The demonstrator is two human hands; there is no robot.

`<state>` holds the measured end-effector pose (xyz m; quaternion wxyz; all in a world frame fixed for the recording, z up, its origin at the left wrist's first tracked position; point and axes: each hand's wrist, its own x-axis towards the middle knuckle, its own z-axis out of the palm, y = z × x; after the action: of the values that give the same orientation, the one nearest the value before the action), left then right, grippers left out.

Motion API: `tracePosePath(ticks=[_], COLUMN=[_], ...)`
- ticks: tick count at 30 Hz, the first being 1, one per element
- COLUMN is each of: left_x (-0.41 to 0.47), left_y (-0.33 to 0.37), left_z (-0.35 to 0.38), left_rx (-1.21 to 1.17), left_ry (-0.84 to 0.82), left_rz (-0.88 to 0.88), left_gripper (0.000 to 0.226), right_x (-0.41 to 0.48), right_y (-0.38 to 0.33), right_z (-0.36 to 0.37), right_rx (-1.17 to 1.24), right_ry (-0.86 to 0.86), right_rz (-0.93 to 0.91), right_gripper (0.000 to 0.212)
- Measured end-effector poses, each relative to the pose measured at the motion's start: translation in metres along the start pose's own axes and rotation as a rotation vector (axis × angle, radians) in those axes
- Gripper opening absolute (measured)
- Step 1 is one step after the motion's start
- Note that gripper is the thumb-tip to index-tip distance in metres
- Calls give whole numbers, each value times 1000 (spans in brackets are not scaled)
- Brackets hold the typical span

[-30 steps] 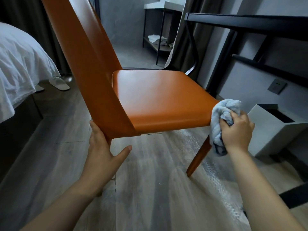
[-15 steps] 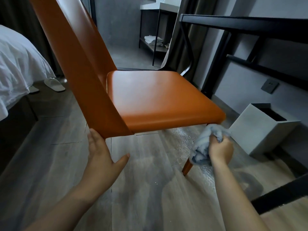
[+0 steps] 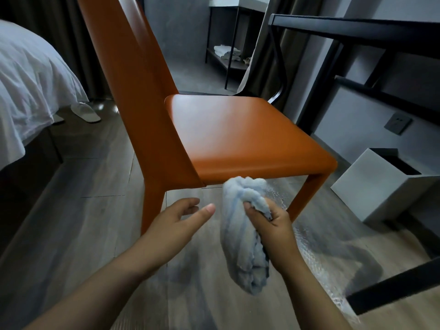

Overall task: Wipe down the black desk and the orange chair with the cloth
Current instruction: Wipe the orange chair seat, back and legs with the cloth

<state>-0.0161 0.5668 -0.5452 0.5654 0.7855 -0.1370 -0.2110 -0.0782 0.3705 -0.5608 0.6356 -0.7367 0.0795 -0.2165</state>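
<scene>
The orange chair stands on the wooden floor in front of me, its tall back at the left and its seat facing right. My right hand grips a bunched light-blue cloth just below the seat's near edge, with the cloth hanging down past my wrist. My left hand hovers free beside the chair's rear leg, fingers relaxed and reaching toward the cloth, touching nothing. The black desk runs along the wall at the upper right, above the chair.
A white square bin sits on the floor to the right, under the desk. A black desk foot crosses the floor at lower right. A bed with white linen fills the left, slippers beside it. A shelf with towels stands behind.
My left hand has let go of the chair back and moved right toward the cloth. My right hand has brought the cloth from the front leg over to the middle, under the seat edge.
</scene>
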Motion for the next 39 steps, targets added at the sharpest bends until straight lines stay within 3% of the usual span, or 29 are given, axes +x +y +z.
tracePosePath(ticks=[5, 10, 12, 22, 26, 30, 33, 39], left_x=[4, 5, 4, -8, -25, -44, -56, -65], left_y=[-2, -5, -5, 6, 20, 28, 27, 46], left_z=[8, 9, 11, 17, -10, -42, -62, -105], left_rx=[-267, -387, -433, -474, -247, -74, 2, 16], left_ry=[-91, -256, -286, -99, 118, 424, 550, 840], left_rz=[-73, -46, -42, 82, 188, 238, 254, 416], left_gripper=[90, 57, 54, 43, 48, 36, 39, 38], right_x=[-7, -13, -14, -12, -4, 15, 32, 56], right_y=[-12, -11, -11, -19, -28, -31, -35, -52], right_z=[19, 26, 29, 18, 1, 13, 42, 82], right_rx=[81, 122, 121, 159, 118, -93, -192, -95], right_ry=[-76, -19, -7, -145, -181, -80, -70, -169], right_rz=[-46, -66, -62, -27, -15, -145, -236, -260], right_gripper=[32, 48, 47, 40, 46, 31, 44, 29])
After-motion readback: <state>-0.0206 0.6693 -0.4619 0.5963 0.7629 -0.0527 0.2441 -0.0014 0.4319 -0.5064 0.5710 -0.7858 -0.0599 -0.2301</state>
